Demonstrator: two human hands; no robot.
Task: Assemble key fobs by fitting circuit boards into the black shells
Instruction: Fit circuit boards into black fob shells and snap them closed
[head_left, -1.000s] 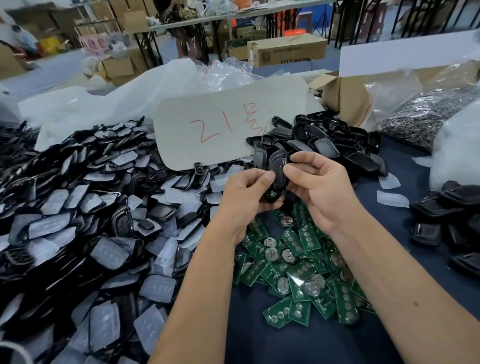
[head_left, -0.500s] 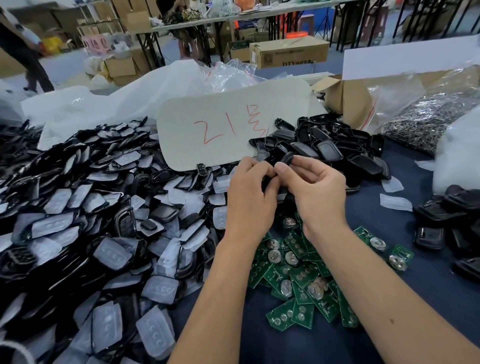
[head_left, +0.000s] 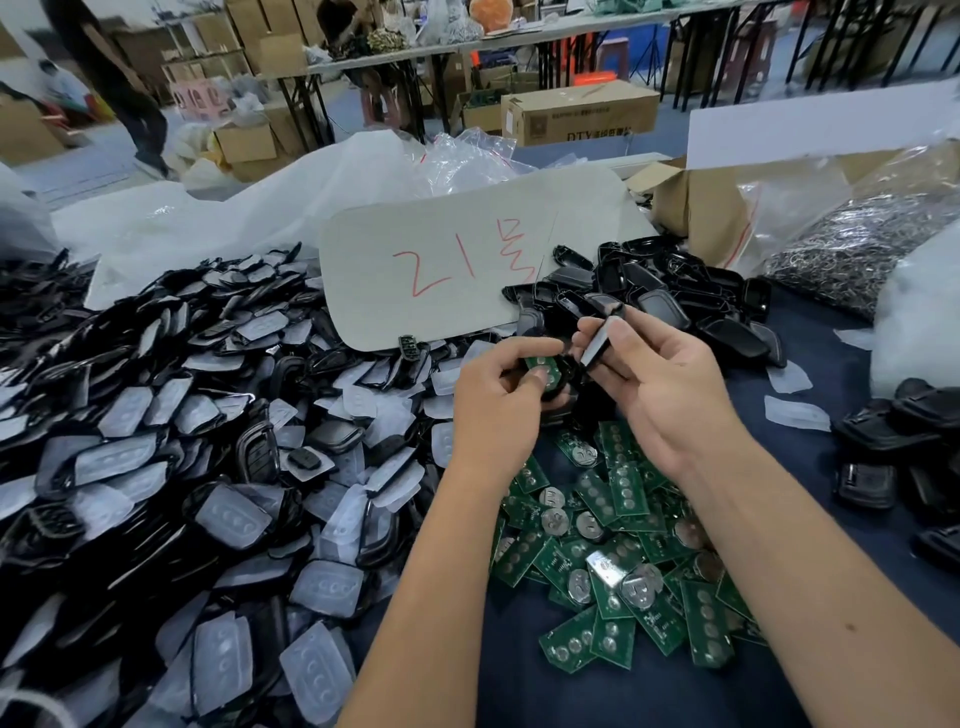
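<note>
Black shell halves capped with frosted, translucent button pads (head_left: 228, 519) lie heaped across the left of the dark blue table (head_left: 810, 395), overlapping at every angle. Behind them leans a pale card (head_left: 447, 260) marked in red. Just right of the heap's edge, the left hand (head_left: 493, 410) curls round a black shell (head_left: 558, 387) with a green circuit board (head_left: 543, 370) lying in it, thumb pressing on the board's face; round silvery contacts show on the green. Close beside it, the right hand (head_left: 670, 384) pinches a second shell piece (head_left: 597, 345) edge-on between thumb and fingers, glossy black with a pale inner face. Below both hands spreads a loose pile of green boards (head_left: 618, 571), some carrying coin cells. Further glossy shells (head_left: 691, 296) are stacked behind the hands, and more black parts (head_left: 893, 447) sit at the far right.
</note>
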